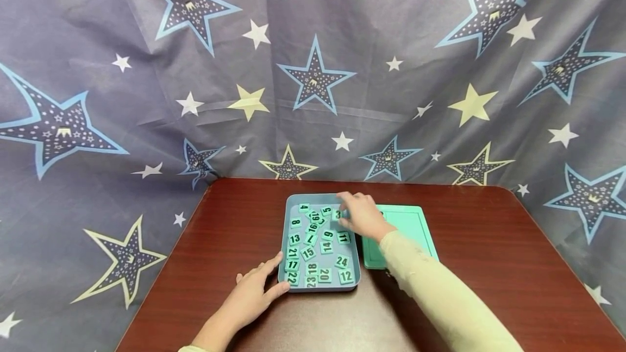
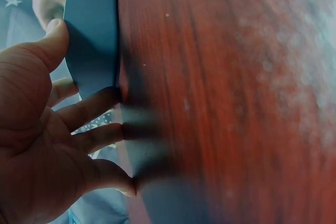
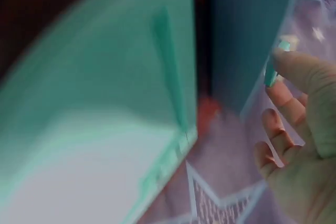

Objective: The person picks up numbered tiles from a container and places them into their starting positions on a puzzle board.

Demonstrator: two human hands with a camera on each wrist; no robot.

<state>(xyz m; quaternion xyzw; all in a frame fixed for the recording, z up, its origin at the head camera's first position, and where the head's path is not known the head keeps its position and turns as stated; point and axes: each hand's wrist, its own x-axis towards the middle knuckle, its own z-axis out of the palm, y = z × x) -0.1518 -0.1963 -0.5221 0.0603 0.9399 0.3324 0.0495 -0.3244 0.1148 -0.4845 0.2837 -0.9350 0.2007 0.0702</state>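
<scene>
My right hand [image 1: 364, 216] is over the far right part of a blue-grey tray [image 1: 320, 290]. Between thumb and fingertip it pinches a green number tile [image 3: 271, 72], which reads 3 in the head view. Several more number tiles lie scattered in the tray, among them a 24 [image 1: 342, 261], a 12 [image 1: 345, 276] and an 8 [image 1: 295, 222]; some overlap near the far middle. At the near left corner of the tray, my left hand [image 1: 254, 287] rests with its fingers spread and fairly straight, thumb at the rim.
Just right of the tray lies a flat green puzzle board [image 1: 408, 227] with a raised border, partly hidden by my right forearm. A dark tile shows at its far left corner beside my hand. Behind the reddish-brown table [image 1: 244, 211] hangs a star-patterned curtain [image 1: 313, 124].
</scene>
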